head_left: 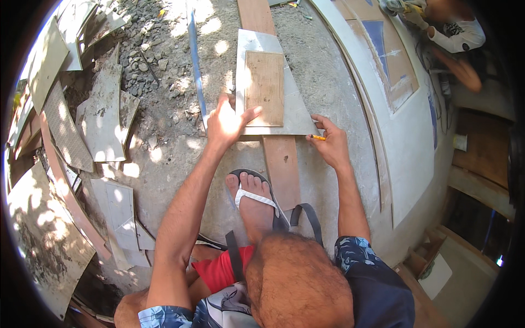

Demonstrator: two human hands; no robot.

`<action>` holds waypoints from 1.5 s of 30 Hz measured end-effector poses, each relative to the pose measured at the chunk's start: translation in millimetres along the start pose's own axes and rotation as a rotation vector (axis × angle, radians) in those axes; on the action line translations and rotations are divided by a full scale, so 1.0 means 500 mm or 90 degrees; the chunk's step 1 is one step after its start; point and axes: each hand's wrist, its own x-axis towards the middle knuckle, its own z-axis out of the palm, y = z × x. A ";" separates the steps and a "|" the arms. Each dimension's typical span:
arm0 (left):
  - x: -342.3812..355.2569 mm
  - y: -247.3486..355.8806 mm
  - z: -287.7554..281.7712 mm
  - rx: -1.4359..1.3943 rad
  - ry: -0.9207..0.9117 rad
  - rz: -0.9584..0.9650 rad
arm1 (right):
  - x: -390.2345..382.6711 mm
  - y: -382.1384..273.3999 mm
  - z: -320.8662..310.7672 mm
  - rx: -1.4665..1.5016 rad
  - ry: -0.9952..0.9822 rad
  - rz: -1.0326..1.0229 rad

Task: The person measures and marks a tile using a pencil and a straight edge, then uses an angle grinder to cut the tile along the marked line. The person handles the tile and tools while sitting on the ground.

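A pale, tapering board (256,41) lies across a long reddish-brown plank (283,164), with a smaller brown ribbed rectangular piece (265,87) on top of it. My left hand (223,123) grips the left side, its thumb pressing on the brown piece and its other fingers at the board's edge, partly hidden. At the board's lower right corner is my right hand (332,143), fingers closed round a short yellow pencil (318,137). Its index finger reaches the corner.
My sandalled foot (254,205) rests beside the plank. Broken panel pieces (101,112) pile up at left, near gravel (147,65) and a blue strip (194,60). Large white panels (404,164) lie at right. Another person (459,35) works at the upper right, a gloved hand on a tool.
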 end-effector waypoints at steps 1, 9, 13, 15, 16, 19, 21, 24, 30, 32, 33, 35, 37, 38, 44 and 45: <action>-0.004 -0.006 0.012 -0.021 0.039 0.036 | 0.001 0.010 0.008 0.008 0.013 -0.017; -0.010 -0.012 -0.003 -0.072 -0.055 0.004 | -0.008 0.039 0.036 -0.107 0.150 -0.222; -0.001 -0.038 -0.008 -0.022 -0.054 0.173 | 0.011 -0.015 0.056 -0.051 0.093 -0.147; 0.000 -0.044 -0.008 -0.002 -0.094 0.163 | 0.029 -0.043 0.082 -0.050 0.068 -0.149; -0.001 -0.043 -0.011 0.009 -0.113 0.156 | 0.033 -0.051 0.092 -0.053 0.058 -0.150; -0.004 -0.050 -0.004 -0.038 -0.100 0.191 | 0.041 -0.066 0.111 -0.045 0.031 -0.149; -0.007 -0.045 -0.007 -0.090 -0.127 0.174 | 0.035 -0.062 0.120 -0.020 0.028 -0.137; -0.020 -0.030 -0.019 -0.112 -0.166 0.136 | 0.019 -0.058 0.121 -0.038 0.020 -0.152; -0.018 -0.034 -0.007 -0.134 -0.119 0.166 | 0.014 -0.064 0.117 -0.032 0.017 -0.130; -0.021 -0.017 -0.014 -0.127 -0.148 0.117 | 0.018 -0.054 0.119 -0.026 0.029 -0.137; -0.024 -0.014 -0.019 -0.124 -0.149 0.107 | 0.019 -0.054 0.122 -0.022 0.030 -0.142; -0.027 -0.015 -0.017 -0.128 -0.141 0.109 | 0.020 -0.052 0.121 -0.022 0.032 -0.147; -0.028 -0.010 -0.022 -0.105 -0.158 0.083 | 0.018 -0.052 0.120 -0.024 0.030 -0.147; -0.028 -0.007 -0.024 -0.094 -0.166 0.070 | 0.017 -0.052 0.119 -0.026 0.029 -0.145; -0.034 -0.017 -0.027 -0.118 -0.148 0.097 | 0.019 -0.058 0.126 -0.013 0.022 -0.130; -0.032 -0.015 -0.026 -0.125 -0.156 0.085 | 0.018 -0.058 0.124 -0.016 0.024 -0.121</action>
